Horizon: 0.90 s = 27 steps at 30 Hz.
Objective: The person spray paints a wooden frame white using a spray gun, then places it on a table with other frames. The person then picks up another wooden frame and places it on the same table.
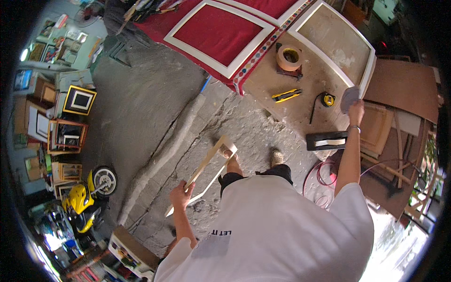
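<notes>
My left hand (180,195) is closed around one side of a pale cream picture frame (205,160), which hangs tilted in the air over the floor beside my legs. Out to the right, my right hand (356,113) grips a grey, rounded flat piece (348,97) that looks like a sanding disc. This piece is at the near corner of a white frame (324,57) lying on the brown worktable (256,77); whether it touches the frame I cannot tell. Another white frame (199,54) lies on a red cloth (221,30) to the left.
On the table are a tape roll (289,57), a yellow utility knife (286,95) and a yellow tape measure (328,99). A black case-like object (324,141) sits at its near edge. A red hose (312,181) coils on the rough floor. Frames and a yellow motorbike (81,197) stand left.
</notes>
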Tool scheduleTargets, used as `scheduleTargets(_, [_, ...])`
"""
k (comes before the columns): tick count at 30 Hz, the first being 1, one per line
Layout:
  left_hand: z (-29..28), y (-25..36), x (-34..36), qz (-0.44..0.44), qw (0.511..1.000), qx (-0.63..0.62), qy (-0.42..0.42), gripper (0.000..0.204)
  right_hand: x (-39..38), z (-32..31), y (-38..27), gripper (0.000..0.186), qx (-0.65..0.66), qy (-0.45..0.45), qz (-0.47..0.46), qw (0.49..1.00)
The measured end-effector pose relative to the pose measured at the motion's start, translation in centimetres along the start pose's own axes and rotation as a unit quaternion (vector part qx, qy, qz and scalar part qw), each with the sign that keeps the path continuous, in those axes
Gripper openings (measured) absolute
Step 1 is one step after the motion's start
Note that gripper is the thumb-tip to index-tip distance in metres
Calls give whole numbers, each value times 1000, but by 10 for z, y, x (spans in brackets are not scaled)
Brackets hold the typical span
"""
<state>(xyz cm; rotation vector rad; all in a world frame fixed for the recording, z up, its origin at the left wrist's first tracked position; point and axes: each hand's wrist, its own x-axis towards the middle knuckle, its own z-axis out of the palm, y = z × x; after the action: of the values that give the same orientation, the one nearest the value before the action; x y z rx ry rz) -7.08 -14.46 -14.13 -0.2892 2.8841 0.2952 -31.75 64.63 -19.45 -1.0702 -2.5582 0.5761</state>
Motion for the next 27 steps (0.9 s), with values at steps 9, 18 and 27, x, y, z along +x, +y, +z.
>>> scheduleTargets(9, [-40,-60,145,75,988,-48,-124,46,-226,-39,-130,42,231,12,56,971])
scheduleTargets(18, [-82,-138,291,114,970,50,-210,44,-401,139,-255,53,450,-347,332,753])
scheduleTargets(27, [-112,-159,408,41,949,6,-313,40,-466,393,-331,34,329,-322,329,824])
